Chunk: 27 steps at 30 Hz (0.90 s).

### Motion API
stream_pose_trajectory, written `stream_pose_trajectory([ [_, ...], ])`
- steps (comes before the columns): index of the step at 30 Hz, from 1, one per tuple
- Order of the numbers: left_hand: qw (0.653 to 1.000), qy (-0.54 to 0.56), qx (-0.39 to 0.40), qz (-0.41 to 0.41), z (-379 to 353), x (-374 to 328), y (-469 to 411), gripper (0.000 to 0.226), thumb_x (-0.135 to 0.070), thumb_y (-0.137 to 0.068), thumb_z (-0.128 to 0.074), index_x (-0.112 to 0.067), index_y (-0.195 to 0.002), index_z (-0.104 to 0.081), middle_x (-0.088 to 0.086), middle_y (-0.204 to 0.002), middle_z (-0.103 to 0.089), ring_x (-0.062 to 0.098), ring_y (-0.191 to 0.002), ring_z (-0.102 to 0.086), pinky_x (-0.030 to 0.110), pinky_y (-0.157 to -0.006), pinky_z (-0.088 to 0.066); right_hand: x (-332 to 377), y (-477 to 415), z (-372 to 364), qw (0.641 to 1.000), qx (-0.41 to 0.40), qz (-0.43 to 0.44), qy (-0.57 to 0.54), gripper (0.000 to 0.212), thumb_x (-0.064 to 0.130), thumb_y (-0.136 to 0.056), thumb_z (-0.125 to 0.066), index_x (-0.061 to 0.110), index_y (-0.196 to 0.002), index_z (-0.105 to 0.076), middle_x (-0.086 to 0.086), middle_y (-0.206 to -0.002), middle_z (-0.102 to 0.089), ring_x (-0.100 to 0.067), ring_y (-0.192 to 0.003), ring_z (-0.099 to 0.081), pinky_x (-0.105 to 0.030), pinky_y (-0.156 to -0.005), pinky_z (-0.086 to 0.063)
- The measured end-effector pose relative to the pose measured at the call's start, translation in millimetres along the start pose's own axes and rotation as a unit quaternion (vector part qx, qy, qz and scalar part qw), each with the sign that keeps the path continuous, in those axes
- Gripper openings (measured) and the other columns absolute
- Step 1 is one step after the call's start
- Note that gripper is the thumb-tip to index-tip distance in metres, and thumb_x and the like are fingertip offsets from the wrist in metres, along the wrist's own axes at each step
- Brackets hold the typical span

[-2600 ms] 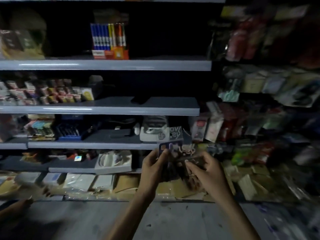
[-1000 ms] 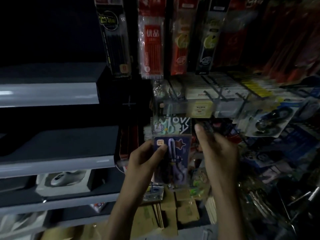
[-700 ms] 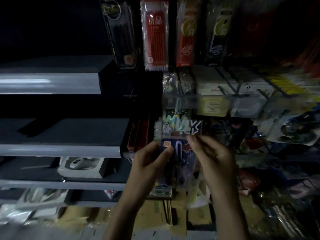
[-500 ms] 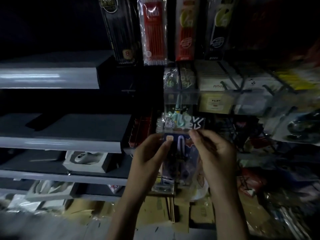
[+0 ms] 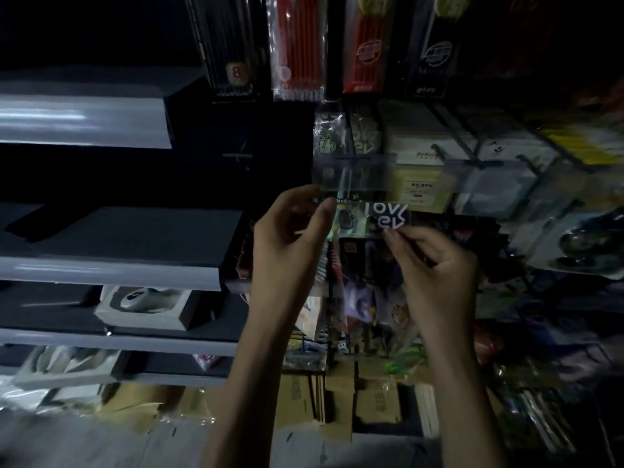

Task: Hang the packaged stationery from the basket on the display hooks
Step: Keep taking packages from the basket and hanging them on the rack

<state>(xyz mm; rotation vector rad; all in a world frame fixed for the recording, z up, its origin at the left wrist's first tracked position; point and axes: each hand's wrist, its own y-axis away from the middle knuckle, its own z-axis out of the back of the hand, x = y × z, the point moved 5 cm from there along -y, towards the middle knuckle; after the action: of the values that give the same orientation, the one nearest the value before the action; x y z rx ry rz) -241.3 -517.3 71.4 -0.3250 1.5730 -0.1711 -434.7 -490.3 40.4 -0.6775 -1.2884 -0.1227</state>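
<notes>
I hold a packaged stationery item [image 5: 371, 251], a clear pack with a white-lettered header card and a dark blue insert, upright in front of the display. My left hand [image 5: 290, 241] pinches its upper left corner. My right hand [image 5: 435, 265] pinches the right edge just under the header. The pack's top sits right below a clear price strip [image 5: 354, 175] at the front of a display hook. A matching pack [image 5: 347, 140] hangs behind that strip. The basket is out of view.
Packs of pens and pencils [image 5: 297, 52] hang above. More hooks [image 5: 472, 143] with goods run to the right. Grey shelves [image 5: 111, 268] stand to the left, one bearing a boxed mouse [image 5: 148, 304]. Cardboard boxes [image 5: 337, 393] lie below.
I turned from the shelves to the hook display. Both hands raised the pack from waist height up to the clear strip; the left hand shifted from the insert to the top corner.
</notes>
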Motion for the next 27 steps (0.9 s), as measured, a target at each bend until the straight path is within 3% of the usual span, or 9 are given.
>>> stream_pose_trajectory([
  [4,0.996,0.084,0.034,0.013,2.6,-5.7,-5.1,0.013,-0.022,-0.103,-0.066,-0.011,-0.107,-0.072,0.003,-0.095,-0.072,0.015,-0.088,-0.068,0.027,-0.081,-0.053,4.9,-3.6,-5.7,1.0,0.02,0.0,-0.015,0.008,0.018,-0.094,-0.075,0.025,-0.091,-0.076,0.014,-0.085,-0.078,-0.002,-0.085,-0.074,-0.016,-0.072,-0.054],
  [8,0.985,0.139,0.098,0.0,6.2,-19.4,-15.2,0.016,-0.019,-0.104,-0.063,-0.012,-0.117,-0.07,0.003,-0.096,-0.07,0.015,-0.09,-0.066,0.035,-0.085,-0.053,14.5,-13.4,-9.6,0.999,0.021,0.003,-0.037,0.007,0.02,-0.094,-0.075,0.014,-0.092,-0.078,0.007,-0.084,-0.078,-0.006,-0.082,-0.074,-0.018,-0.07,-0.052],
  [11,0.983,0.132,0.122,-0.022,5.3,-26.6,-20.6,0.031,-0.013,-0.1,-0.068,-0.012,-0.131,-0.067,0.013,-0.103,-0.07,0.021,-0.098,-0.068,0.047,-0.096,-0.056,19.3,-21.0,-13.7,0.999,0.025,0.009,-0.041,0.011,0.02,-0.096,-0.074,0.011,-0.094,-0.078,0.005,-0.083,-0.078,-0.01,-0.082,-0.075,-0.021,-0.07,-0.053],
  [16,0.984,0.105,0.136,-0.047,2.9,-33.1,-24.1,0.038,-0.001,-0.096,-0.071,-0.013,-0.132,-0.064,0.002,-0.093,-0.069,0.019,-0.096,-0.068,0.034,-0.091,-0.058,21.7,-28.9,-23.7,0.998,0.03,0.006,-0.057,0.01,0.021,-0.096,-0.073,0.013,-0.096,-0.078,0.003,-0.086,-0.079,-0.011,-0.086,-0.076,-0.025,-0.074,-0.056],
  [19,0.983,0.073,0.157,-0.06,2.3,-34.9,-23.6,0.044,0.0,-0.095,-0.072,-0.015,-0.135,-0.062,0.008,-0.093,-0.072,0.021,-0.094,-0.072,0.032,-0.089,-0.059,21.7,-33.1,-29.5,0.997,0.02,0.002,-0.068,0.006,0.024,-0.095,-0.075,0.019,-0.095,-0.078,0.005,-0.086,-0.079,-0.009,-0.087,-0.075,-0.025,-0.075,-0.056],
  [24,0.981,0.017,0.177,-0.075,2.0,-38.3,-21.9,0.054,-0.002,-0.093,-0.075,-0.016,-0.143,-0.058,0.01,-0.094,-0.075,0.02,-0.092,-0.074,0.028,-0.086,-0.06,18.4,-40.1,-35.9,0.998,0.012,-0.006,-0.067,0.013,0.026,-0.095,-0.075,0.014,-0.097,-0.079,0.003,-0.087,-0.079,-0.012,-0.087,-0.075,-0.032,-0.078,-0.059],
  [27,0.98,0.012,0.185,-0.074,1.3,-36.3,-23.1,0.057,-0.002,-0.093,-0.075,-0.013,-0.145,-0.056,0.008,-0.093,-0.074,0.021,-0.09,-0.073,0.03,-0.084,-0.061,18.4,-43.3,-39.7,0.997,-0.003,-0.007,-0.076,0.016,0.026,-0.095,-0.075,0.011,-0.097,-0.079,0.004,-0.086,-0.079,-0.01,-0.085,-0.075,-0.028,-0.074,-0.057],
])
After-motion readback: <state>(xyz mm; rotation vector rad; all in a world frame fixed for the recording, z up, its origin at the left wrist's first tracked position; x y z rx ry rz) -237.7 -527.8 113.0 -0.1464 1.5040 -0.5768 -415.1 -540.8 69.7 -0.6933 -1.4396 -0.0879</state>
